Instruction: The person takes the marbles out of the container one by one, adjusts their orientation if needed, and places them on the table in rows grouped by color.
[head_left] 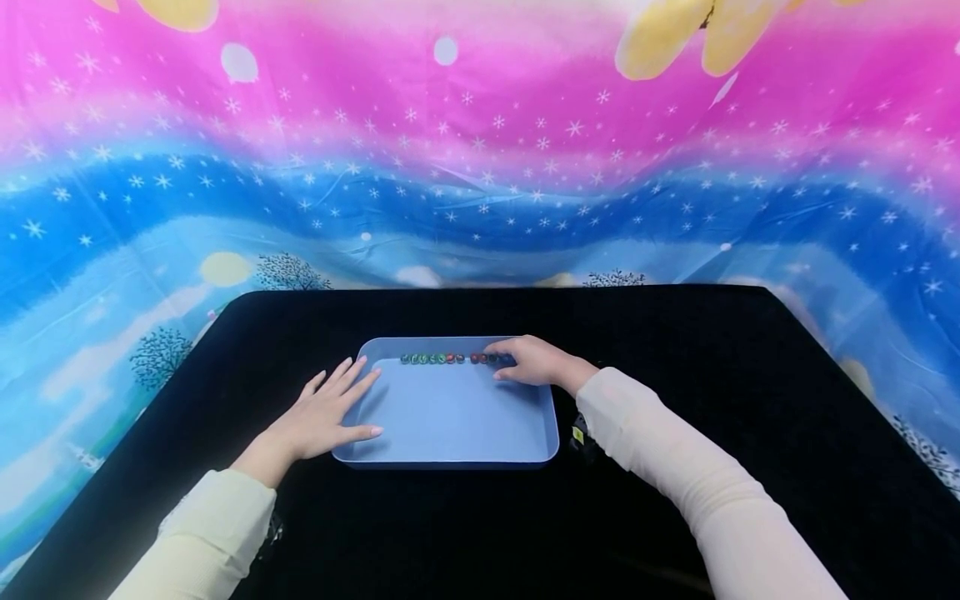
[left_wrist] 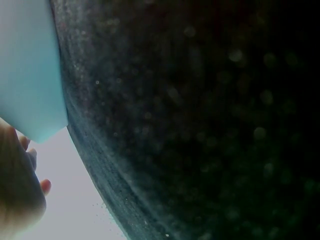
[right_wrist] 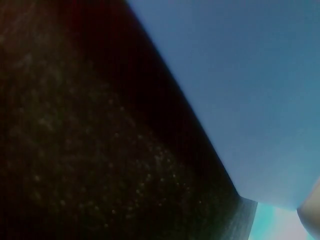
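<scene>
A row of small glassy marbles (head_left: 431,359), green at the left and red to dark at the right, lies along the far side of a shallow blue-grey tray (head_left: 450,425). My right hand (head_left: 531,360) reaches over the tray's far right corner. Its forefinger and thumb stand apart, around the dark right end of the row, and partly cover those marbles. Over the tray's left side my left hand (head_left: 322,412) is spread, fingers straight and thumb pointing inward, with nothing held. The wrist views show the tray's outer wall (left_wrist: 30,65) but no marbles.
The tray sits on a black cloth-covered table (head_left: 450,533). Behind it hangs a pink and blue curtain (head_left: 480,167) with snowflakes. Near the right sleeve (head_left: 675,458) a small dark device (head_left: 580,433) with a yellow label shows at the wrist.
</scene>
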